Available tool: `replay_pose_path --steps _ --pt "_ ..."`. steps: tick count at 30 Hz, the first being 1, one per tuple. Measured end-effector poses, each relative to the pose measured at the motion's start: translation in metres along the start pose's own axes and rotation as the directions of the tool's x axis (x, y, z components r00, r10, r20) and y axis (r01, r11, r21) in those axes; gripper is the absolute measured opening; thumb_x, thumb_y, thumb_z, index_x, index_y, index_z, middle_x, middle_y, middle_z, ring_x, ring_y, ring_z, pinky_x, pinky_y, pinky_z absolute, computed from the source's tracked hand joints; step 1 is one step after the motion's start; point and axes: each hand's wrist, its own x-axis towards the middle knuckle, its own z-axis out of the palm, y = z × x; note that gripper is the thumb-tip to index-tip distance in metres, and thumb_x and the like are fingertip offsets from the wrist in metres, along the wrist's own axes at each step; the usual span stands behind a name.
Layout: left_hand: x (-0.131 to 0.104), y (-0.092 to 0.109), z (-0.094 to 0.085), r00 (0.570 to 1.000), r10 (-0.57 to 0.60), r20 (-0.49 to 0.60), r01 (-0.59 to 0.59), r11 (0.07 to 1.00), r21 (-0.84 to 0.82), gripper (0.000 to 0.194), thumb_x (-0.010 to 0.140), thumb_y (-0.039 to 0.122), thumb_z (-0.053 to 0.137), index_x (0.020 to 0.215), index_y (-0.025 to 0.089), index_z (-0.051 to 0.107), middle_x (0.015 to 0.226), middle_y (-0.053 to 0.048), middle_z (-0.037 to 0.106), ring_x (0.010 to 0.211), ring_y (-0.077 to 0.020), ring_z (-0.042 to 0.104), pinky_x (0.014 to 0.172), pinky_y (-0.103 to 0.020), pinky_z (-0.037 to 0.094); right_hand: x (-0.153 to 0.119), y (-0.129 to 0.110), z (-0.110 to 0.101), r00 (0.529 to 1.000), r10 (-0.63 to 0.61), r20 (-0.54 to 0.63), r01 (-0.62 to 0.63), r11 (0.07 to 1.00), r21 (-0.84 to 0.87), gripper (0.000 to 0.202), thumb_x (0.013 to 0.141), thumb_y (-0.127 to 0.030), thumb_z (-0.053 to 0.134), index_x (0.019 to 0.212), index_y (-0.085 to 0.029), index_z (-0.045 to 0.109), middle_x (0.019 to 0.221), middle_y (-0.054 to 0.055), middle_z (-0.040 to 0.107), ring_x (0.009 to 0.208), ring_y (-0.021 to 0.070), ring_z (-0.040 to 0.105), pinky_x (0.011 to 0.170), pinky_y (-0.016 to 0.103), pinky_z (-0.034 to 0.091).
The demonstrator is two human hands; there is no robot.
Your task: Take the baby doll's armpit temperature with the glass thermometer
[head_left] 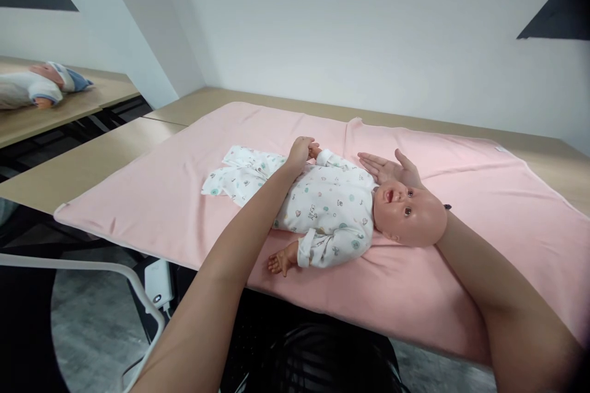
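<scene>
Lying on the pink blanket (157, 196), the baby doll (329, 199) has its head over our right wrist (417, 183), likely for support; right hand (391, 169) spread, palm up; left hand (300, 150) meets doll's hand (315, 151), grip unclear.

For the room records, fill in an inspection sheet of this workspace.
Surface: pink blanket, lightly creased, spread over a light table
Doll: on its back, in a white patterned outfit
Clutter: white device below the table edge
Left hand: at the doll's far hand, grip unclear
Right hand: open, palm showing, beyond the doll's head
Cable: white, at the device's lower end
Surroundings: second doll on another table at left, pale wall behind
</scene>
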Motion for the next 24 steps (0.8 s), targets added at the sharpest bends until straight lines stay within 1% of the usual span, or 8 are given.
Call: replay_pose_path --steps 3,5,6,9,13,19,21,24 --pt "-0.003 0.002 0.0 0.999 -0.005 0.032 0.006 0.999 -0.031 0.023 0.069 0.01 0.053 0.092 0.016 0.055 0.102 -0.011 0.067 0.093 -0.0178 0.064 0.088 -0.032 0.052 -0.01 -0.001 0.005 0.99 0.127 0.064 -0.131 0.99 0.053 0.06 0.096 -0.065 0.037 0.134 -0.024 0.059 0.142 0.004 0.06 0.145 0.0281 0.042 0.123 0.05 0.033" --pt "-0.004 0.002 -0.001 0.999 0.024 0.027 -0.023 0.999 -0.039 0.029 0.064 0.005 0.054 0.092 0.016 0.054 0.102 -0.012 0.067 0.095 -0.018 0.064 0.089 -0.032 0.052 -0.02 -0.001 0.012 0.971 0.215 0.109 -0.223 0.972 0.073 0.057 0.096 -0.064 0.039 0.135 -0.026 0.058 0.136 0.005 0.065 0.14 0.0317 0.048 0.119 0.056 0.04" --pt "-0.004 0.002 -0.001 0.999 0.038 0.022 -0.037 0.998 -0.042 0.031 0.063 0.004 0.054 0.092 0.016 0.053 0.101 -0.012 0.066 0.096 -0.0178 0.064 0.089 -0.032 0.052 -0.023 -0.001 0.015 0.967 0.228 0.113 -0.237 0.969 0.075 0.057 0.096 -0.064 0.04 0.135 -0.028 0.058 0.133 0.005 0.066 0.137 0.0329 0.05 0.116 0.059 0.042" --pt "-0.003 0.001 0.0 0.998 0.055 0.012 -0.055 0.997 -0.049 0.03 0.064 0.003 0.055 0.092 0.015 0.053 0.096 -0.01 0.066 0.091 -0.0161 0.065 0.088 -0.033 0.053 -0.019 -0.002 0.016 0.986 0.155 0.059 -0.158 0.986 0.06 0.06 0.094 -0.066 0.041 0.138 -0.028 0.055 0.131 0.006 0.067 0.135 0.0334 0.053 0.114 0.061 0.044" --pt "-0.001 -0.002 0.0 0.997 0.07 0.019 -0.069 0.997 -0.042 0.026 0.066 0.005 0.058 0.091 0.014 0.055 0.091 -0.008 0.066 0.082 -0.0132 0.064 0.088 -0.034 0.054 -0.006 -0.001 0.01 0.998 0.068 0.009 -0.068 0.996 0.052 0.061 0.093 -0.066 0.044 0.14 -0.028 0.052 0.138 0.005 0.063 0.138 0.0305 0.05 0.118 0.055 0.041" --pt "0.0 -0.003 -0.001 0.995 0.094 0.033 -0.092 0.995 -0.044 0.023 0.066 0.004 0.057 0.088 0.013 0.06 0.091 -0.008 0.068 0.083 -0.0132 0.064 0.088 -0.033 0.053 -0.02 -0.001 0.015 0.97 0.212 0.121 -0.226 0.968 0.112 0.059 0.095 -0.065 0.04 0.14 -0.029 0.052 0.129 0.005 0.069 0.131 0.0335 0.057 0.113 0.061 0.045" --pt "-0.001 -0.002 -0.001 0.994 0.095 0.054 -0.093 0.995 -0.045 0.023 0.066 0.003 0.054 0.086 0.012 0.063 0.09 -0.009 0.069 0.081 -0.013 0.065 0.088 -0.033 0.054 -0.02 -0.002 0.017 0.972 0.208 0.112 -0.22 0.969 0.115 0.061 0.095 -0.065 0.04 0.142 -0.027 0.051 0.13 0.007 0.068 0.132 0.0339 0.055 0.113 0.062 0.044" --pt "-0.003 0.0 -0.001 0.993 0.074 0.089 -0.068 0.995 -0.066 0.026 0.063 0.003 0.049 0.08 0.011 0.067 0.084 -0.008 0.07 0.08 -0.0133 0.066 0.09 -0.032 0.054 -0.011 -0.004 0.016 0.986 0.154 0.065 -0.16 0.981 0.106 0.064 0.093 -0.066 0.044 0.143 -0.026 0.049 0.133 0.007 0.067 0.135 0.0337 0.053 0.114 0.06 0.044"
